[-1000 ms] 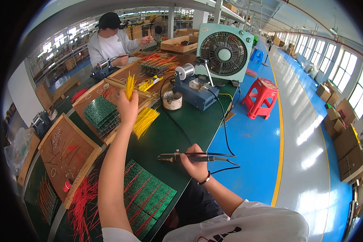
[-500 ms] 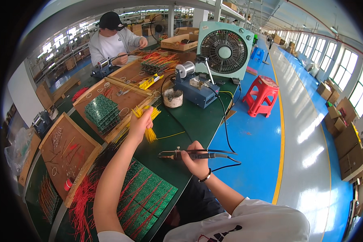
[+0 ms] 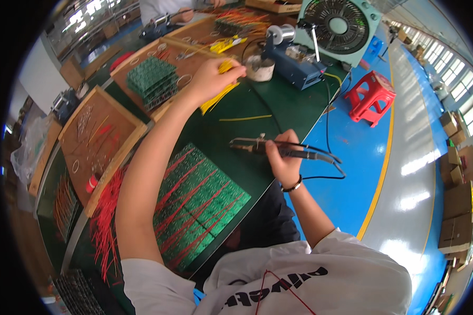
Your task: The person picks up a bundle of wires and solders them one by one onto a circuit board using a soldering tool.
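My left hand [image 3: 215, 79] is closed round a bundle of yellow wires [image 3: 218, 100], whose ends stick out below the fingers. One loose yellow wire [image 3: 245, 118] lies apart on the green tabletop. In my right hand [image 3: 286, 163] is a soldering iron [image 3: 256, 149], gripped by its handle, tip to the left over the table; a thin metal guide runs along its top. Below my hands lie green circuit boards [image 3: 211, 202] with red wires [image 3: 194, 211] across them. My left forearm hides part of their left side.
A blue solder feeder [image 3: 294, 65] with a solder spool [image 3: 281, 34] stands beyond, beside a round white pot [image 3: 259, 69] and a fan [image 3: 337, 27]. Wooden trays [image 3: 101, 144] and stacked green boards [image 3: 152, 81] are at left. A red stool [image 3: 372, 97] stands right. Another person [image 3: 165, 9] works opposite.
My view has tilted down toward my body. My left hand has turned over the yellow wires, fingers now pointing right. The right hand keeps its hold on the soldering iron.
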A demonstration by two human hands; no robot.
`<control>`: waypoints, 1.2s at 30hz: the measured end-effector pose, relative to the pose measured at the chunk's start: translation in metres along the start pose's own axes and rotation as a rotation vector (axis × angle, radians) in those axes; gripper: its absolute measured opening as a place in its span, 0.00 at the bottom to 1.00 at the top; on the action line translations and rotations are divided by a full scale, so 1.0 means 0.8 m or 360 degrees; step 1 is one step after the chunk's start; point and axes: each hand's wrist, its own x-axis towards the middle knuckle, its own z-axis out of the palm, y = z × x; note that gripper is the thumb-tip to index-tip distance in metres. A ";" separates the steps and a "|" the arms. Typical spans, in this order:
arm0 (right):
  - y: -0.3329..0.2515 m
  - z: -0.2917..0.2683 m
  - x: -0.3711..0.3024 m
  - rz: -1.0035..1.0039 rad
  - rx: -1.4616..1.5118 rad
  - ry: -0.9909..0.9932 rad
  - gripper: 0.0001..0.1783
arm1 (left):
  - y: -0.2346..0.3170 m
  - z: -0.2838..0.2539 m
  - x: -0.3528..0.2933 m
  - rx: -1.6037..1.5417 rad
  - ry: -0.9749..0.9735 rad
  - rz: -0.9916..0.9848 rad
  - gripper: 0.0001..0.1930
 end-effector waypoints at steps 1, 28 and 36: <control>0.001 0.000 0.000 -0.0022 0.0019 0.0002 0.12 | 0.000 -0.002 0.001 0.0448 -0.0036 -0.0101 0.14; 0.012 -0.002 0.000 -0.0026 0.0211 -0.0020 0.11 | -0.069 0.028 -0.025 -0.0044 0.0281 -0.0492 0.15; 0.014 -0.002 0.001 -0.0036 0.0222 -0.0031 0.11 | -0.032 0.026 -0.044 -0.0901 0.0399 -0.0368 0.19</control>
